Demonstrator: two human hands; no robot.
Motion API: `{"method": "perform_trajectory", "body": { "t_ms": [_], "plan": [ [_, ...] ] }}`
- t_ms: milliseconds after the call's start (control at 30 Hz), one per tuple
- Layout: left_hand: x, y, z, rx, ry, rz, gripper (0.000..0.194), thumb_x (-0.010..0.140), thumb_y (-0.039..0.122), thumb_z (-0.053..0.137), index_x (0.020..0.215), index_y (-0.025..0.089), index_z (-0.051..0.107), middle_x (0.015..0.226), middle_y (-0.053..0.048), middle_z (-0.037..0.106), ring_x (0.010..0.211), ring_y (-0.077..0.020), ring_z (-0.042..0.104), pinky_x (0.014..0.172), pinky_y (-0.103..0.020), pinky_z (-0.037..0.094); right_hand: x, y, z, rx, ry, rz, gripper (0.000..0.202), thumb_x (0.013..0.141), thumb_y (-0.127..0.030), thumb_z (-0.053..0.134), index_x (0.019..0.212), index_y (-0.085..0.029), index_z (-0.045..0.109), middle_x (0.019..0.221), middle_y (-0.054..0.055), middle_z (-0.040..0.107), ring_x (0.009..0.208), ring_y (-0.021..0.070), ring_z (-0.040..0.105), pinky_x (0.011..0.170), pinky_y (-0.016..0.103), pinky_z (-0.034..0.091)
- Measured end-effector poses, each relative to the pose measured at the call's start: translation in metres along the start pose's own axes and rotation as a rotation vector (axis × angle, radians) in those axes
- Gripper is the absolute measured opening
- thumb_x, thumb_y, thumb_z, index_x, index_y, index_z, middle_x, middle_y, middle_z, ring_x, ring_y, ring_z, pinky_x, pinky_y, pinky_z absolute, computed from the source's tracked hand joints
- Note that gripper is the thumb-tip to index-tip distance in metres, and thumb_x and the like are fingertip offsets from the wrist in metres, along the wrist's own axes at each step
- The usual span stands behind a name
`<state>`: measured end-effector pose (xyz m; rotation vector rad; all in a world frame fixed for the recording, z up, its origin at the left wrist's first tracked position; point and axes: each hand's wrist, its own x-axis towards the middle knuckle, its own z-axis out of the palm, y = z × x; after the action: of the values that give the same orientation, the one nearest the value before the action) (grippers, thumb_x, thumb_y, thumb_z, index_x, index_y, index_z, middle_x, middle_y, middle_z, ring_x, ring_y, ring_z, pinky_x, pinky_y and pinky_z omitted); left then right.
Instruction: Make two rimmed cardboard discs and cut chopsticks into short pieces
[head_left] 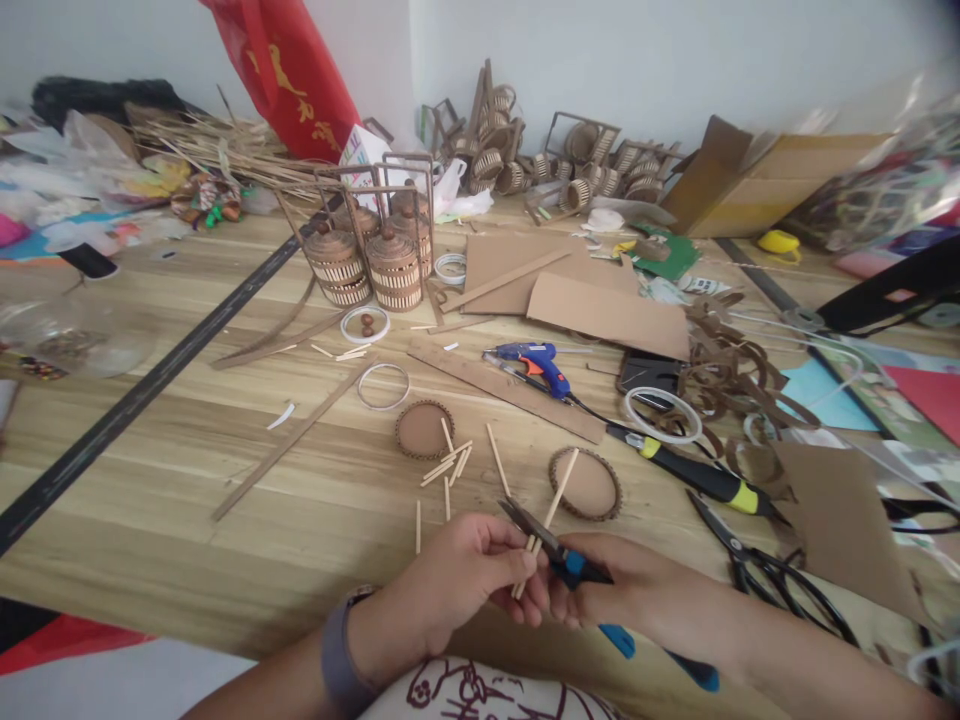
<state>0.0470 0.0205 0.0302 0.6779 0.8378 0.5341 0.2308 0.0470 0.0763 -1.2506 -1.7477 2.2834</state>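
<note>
Near the front edge of the table, my left hand [480,570] pinches thin wooden sticks [529,560] between thumb and fingers. Beside it on the right, my right hand [600,575] is closed around blue-handled scissors [574,563], whose dark blades reach over the sticks. One longer stick [562,488] slants up from the blades across a round cardboard base [592,482] with a ridged rim. Another round base [420,430] lies farther left, with a small pile of cut sticks [450,463] at its lower right side.
A blue glue gun [536,362], a yellow-black cutter [701,475] and large black scissors [765,570] lie beyond and to the right. Lidded woven baskets [395,268] stand farther back. Cardboard sheets [607,315] and a white tape ring [663,414] lie around.
</note>
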Motion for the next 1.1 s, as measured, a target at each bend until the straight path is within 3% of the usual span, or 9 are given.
{"method": "perform_trajectory", "body": {
  "t_ms": [100,300,433,667,967,1100],
  "plan": [
    [0.0,0.0,0.0,-0.007,-0.008,-0.002,0.038,0.065,0.051,0.07,0.068,0.015,0.061,0.062,-0.001,0.06,0.055,-0.0118,0.054,0.058,-0.027,0.041,-0.001,-0.001,-0.002,0.043,0.017,0.055,0.029,0.066,-0.018,0.052,0.089,-0.019,0.069,0.084,0.0,0.062,0.078,0.0155,0.052,0.071,0.025,0.04],
    [0.0,-0.002,-0.001,-0.005,0.003,-0.002,0.041,0.066,0.053,0.07,0.068,0.014,0.062,0.062,-0.001,0.06,0.052,-0.0105,0.052,0.056,-0.026,0.039,0.0,-0.002,-0.002,-0.015,-0.018,-0.02,0.024,0.069,-0.019,0.051,0.087,-0.018,0.068,0.078,-0.001,0.059,0.075,0.0143,0.051,0.069,0.024,0.039],
    [0.0,-0.003,0.0,0.001,0.028,-0.009,0.04,0.065,0.053,0.071,0.068,0.014,0.061,0.062,-0.001,0.059,0.051,-0.0107,0.052,0.055,-0.026,0.039,0.001,-0.002,-0.001,-0.087,0.028,0.011,0.02,0.07,-0.02,0.05,0.082,-0.019,0.066,0.073,-0.002,0.055,0.072,0.0143,0.05,0.066,0.024,0.038],
    [0.002,-0.004,-0.001,0.042,0.046,-0.009,0.041,0.065,0.054,0.069,0.068,0.014,0.062,0.059,0.001,0.057,0.049,-0.009,0.047,0.053,-0.026,0.036,0.007,0.018,0.001,-0.262,0.163,0.11,0.026,0.056,-0.015,0.048,0.078,-0.018,0.061,0.072,-0.002,0.056,0.071,0.0148,0.049,0.065,0.025,0.037],
    [-0.001,0.002,-0.004,0.069,0.101,0.053,0.04,0.068,0.054,0.068,0.069,0.016,0.056,0.062,0.002,0.055,0.05,-0.0088,0.047,0.053,-0.024,0.036,0.001,0.016,-0.004,-0.214,0.146,0.012,0.024,0.071,-0.023,0.051,0.093,-0.018,0.06,0.088,0.001,0.061,0.084,0.0181,0.054,0.077,0.028,0.043],
    [-0.009,0.01,-0.015,0.225,0.231,0.149,0.031,0.081,0.048,0.056,0.076,0.017,0.055,0.063,0.002,0.054,0.054,-0.0108,0.045,0.055,-0.024,0.035,-0.02,0.017,-0.01,-0.374,0.3,0.111,0.018,0.082,-0.038,0.054,0.083,-0.021,0.058,0.082,0.002,0.061,0.08,0.0205,0.056,0.072,0.03,0.045]
  ]
}}
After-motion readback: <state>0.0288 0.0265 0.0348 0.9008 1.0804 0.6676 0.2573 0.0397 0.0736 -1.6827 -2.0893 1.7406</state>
